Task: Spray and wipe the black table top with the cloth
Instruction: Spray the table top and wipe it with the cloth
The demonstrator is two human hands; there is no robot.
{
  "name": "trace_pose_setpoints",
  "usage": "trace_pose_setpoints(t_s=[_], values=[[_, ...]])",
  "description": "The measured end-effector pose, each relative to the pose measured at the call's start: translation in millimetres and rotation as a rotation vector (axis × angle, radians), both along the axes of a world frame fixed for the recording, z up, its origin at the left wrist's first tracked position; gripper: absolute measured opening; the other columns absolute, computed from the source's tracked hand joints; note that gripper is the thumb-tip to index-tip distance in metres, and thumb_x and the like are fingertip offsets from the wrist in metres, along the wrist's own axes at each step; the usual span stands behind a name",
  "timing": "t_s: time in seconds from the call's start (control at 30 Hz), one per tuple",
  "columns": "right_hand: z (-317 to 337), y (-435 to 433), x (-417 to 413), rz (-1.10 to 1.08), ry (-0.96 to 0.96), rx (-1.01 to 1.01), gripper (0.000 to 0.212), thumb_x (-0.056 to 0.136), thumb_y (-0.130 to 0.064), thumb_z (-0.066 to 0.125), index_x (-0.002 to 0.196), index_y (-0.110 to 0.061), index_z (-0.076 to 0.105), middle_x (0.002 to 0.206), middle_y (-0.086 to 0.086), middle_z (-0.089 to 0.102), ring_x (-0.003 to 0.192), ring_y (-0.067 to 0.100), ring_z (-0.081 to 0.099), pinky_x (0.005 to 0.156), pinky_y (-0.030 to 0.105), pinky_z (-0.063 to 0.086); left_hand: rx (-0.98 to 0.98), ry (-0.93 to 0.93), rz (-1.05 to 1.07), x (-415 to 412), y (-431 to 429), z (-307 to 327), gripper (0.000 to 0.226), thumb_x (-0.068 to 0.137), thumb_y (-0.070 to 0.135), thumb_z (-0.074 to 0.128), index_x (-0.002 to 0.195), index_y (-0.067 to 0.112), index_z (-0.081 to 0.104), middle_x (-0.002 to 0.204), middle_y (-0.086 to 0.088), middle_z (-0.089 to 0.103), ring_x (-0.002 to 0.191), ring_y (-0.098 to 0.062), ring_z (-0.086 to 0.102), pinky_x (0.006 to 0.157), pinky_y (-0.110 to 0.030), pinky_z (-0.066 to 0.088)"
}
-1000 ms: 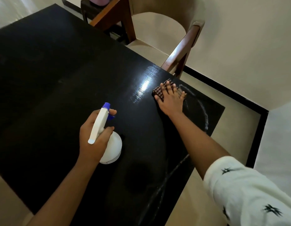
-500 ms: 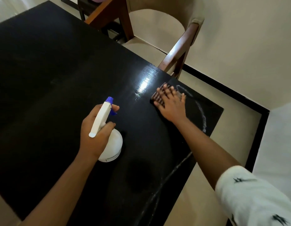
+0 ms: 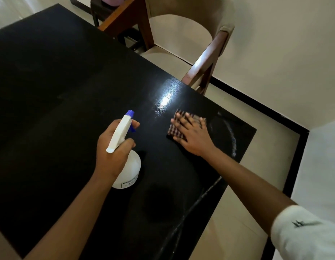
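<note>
The right hand (image 3: 193, 136) lies flat, fingers spread, pressing the cloth (image 3: 175, 128) onto the table (image 3: 59, 91) near its far right corner. It is not closed around the cloth; the palm and fingers simply pin it down, and the blur suggests it is sliding. The cloth is a small checked piece in dark red and pale squares, folded into a pad. It looks soft, light and limp, so I judge it is best driven from above with an open palm, not pinched by an edge, where it would bunch up.

The left hand (image 3: 114, 149) is wrapped around the neck of the bottle (image 3: 128, 166), with one finger curled in front at the blue trigger. The bottle hangs over the table's middle; I cannot tell whether its base touches. It is white, round-bellied plastic with a long white head and a blue nozzle. It looks smooth and fairly light, and the narrow neck is the sure place to hold it.

The table is black, hard and glossy, with a fine grain showing where light glares off it. Pale curved streaks mark the corner beside the cloth and another runs along the near right edge. A wet top like that should let the cloth glide easily. A wooden chair (image 3: 206, 59) with a pale seat stands just beyond.
</note>
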State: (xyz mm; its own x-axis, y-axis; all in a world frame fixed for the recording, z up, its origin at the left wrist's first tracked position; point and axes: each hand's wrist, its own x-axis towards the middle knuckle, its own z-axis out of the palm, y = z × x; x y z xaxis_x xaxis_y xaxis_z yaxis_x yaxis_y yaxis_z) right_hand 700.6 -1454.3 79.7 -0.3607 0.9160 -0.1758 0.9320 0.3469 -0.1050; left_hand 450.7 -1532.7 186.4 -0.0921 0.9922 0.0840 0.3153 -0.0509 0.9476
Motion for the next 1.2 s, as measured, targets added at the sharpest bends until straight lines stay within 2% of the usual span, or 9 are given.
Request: trace_pose_setpoints(t_s=[0.13, 0.33, 0.5, 0.7, 0.77, 0.93, 1.07, 1.13, 1.2], values=[[-5, -3, 6, 0.017, -0.009, 0.017, 0.068, 0.089, -0.068, 0.015, 0.151, -0.042, 0.013, 0.162, -0.008, 0.008, 0.148, 0.02, 0.008, 0.113, 0.059, 0.003, 0.008, -0.011, 0.001, 1, 3, -1, 0.052, 0.074, 0.004, 0.053, 0.1, 0.049, 0.055, 0.101, 0.032, 0.061, 0.104, 0.005, 0.058, 0.072, -0.018, 0.056], [-2, 90, 29, -0.389, 0.047, 0.059, 0.063, 0.095, -0.062, 0.031, 0.151, -0.035, 0.022, 0.162, -0.002, 0.013, 0.147, 0.025, 0.012, 0.112, 0.063, 0.009, 0.034, -0.004, 0.018, 3, 5, -3, 0.049, 0.074, 0.006, 0.053, 0.103, 0.046, 0.054, 0.099, 0.032, 0.062, 0.104, 0.002, 0.059, 0.075, -0.021, 0.058], [2, 71, 29, -0.476, 0.068, 0.037, 0.062, 0.098, -0.057, 0.031, 0.153, -0.032, 0.017, 0.162, 0.001, 0.009, 0.148, 0.029, 0.007, 0.112, 0.063, 0.003, 0.041, 0.009, 0.007, 3, 0, 0, 0.048, 0.073, 0.005, 0.053, 0.104, 0.041, 0.056, 0.101, 0.028, 0.062, 0.105, -0.002, 0.06, 0.076, -0.029, 0.06], [-6, -58, -16, -0.225, 0.085, 0.027, 0.07, 0.088, -0.066, 0.016, 0.152, -0.038, 0.015, 0.162, -0.004, 0.01, 0.149, 0.025, 0.006, 0.112, 0.055, -0.007, 0.021, 0.001, 0.024, 4, -3, 9, 0.065, 0.073, 0.008, 0.052, 0.095, 0.069, 0.051, 0.098, 0.038, 0.06, 0.101, 0.007, 0.058, 0.074, -0.026, 0.056], [-7, -68, -18, -0.154, 0.065, 0.015, 0.07, 0.087, -0.066, 0.015, 0.152, -0.039, 0.014, 0.162, -0.005, 0.009, 0.149, 0.023, 0.004, 0.112, 0.054, -0.008, 0.01, 0.003, 0.013, 4, -2, 10, 0.065, 0.073, 0.009, 0.052, 0.095, 0.07, 0.051, 0.097, 0.037, 0.06, 0.102, 0.006, 0.059, 0.075, -0.027, 0.057], [-10, -9, 13, -0.247, 0.064, 0.05, 0.067, 0.091, -0.067, 0.022, 0.152, -0.039, 0.015, 0.162, -0.005, 0.007, 0.149, 0.023, 0.004, 0.113, 0.059, -0.002, 0.003, 0.017, 0.006, 11, -1, 14, 0.07, 0.074, 0.007, 0.051, 0.094, 0.074, 0.048, 0.096, 0.042, 0.058, 0.098, 0.009, 0.059, 0.069, -0.019, 0.058], [-7, 57, 50, -0.439, 0.079, 0.077, 0.062, 0.096, -0.058, 0.034, 0.152, -0.035, 0.019, 0.162, -0.002, 0.009, 0.148, 0.025, 0.008, 0.112, 0.06, 0.005, 0.03, 0.049, 0.028, 13, -5, 11, 0.068, 0.074, 0.01, 0.051, 0.096, 0.074, 0.047, 0.096, 0.042, 0.057, 0.097, -0.01, 0.062, 0.071, -0.026, 0.059], [-7, 81, 68, -0.53, 0.095, 0.084, 0.059, 0.096, -0.055, 0.037, 0.149, -0.032, 0.028, 0.159, 0.003, 0.023, 0.143, 0.028, 0.024, 0.108, 0.057, 0.019, 0.049, 0.061, 0.042, 12, -8, 10, 0.07, 0.074, 0.01, 0.051, 0.098, 0.075, 0.045, 0.097, 0.043, 0.056, 0.098, -0.016, 0.061, 0.072, -0.025, 0.06], [-4, 96, 84, -0.634, 0.199, 0.094, 0.049, 0.096, -0.048, 0.042, 0.14, -0.026, 0.044, 0.14, 0.009, 0.05, 0.125, 0.033, 0.047, 0.099, 0.05, 0.036, 0.056, 0.049, 0.059, 10, -11, 8, 0.071, 0.074, 0.01, 0.05, 0.1, 0.076, 0.043, 0.097, 0.043, 0.056, 0.098, -0.013, 0.061, 0.074, -0.017, 0.058]])
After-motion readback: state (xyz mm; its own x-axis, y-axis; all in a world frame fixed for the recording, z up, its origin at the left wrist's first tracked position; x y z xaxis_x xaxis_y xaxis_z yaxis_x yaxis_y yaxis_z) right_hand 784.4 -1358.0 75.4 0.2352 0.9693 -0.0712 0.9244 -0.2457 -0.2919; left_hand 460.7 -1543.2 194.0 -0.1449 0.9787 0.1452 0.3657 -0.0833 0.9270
